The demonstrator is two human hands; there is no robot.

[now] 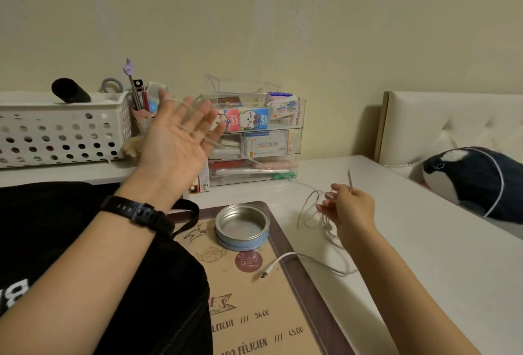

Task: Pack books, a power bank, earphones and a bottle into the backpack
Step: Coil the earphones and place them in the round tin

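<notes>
Left hand (181, 139) spread flat, earphone cable (273, 265) draped across its fingers; right hand (349, 207) pinches the coils. White table (424, 241), beige wall (283, 29) beyond.

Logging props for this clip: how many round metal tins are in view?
1. The tin sits on the printed mat, right of the black backpack. More could be hidden inside the white basket.

One backpack (48, 221), one tin (242, 226), seemingly one earphones set (280, 259).

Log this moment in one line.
left hand: open, earphones cord over fingers | right hand: pinches cord | backpack: below left arm
</notes>
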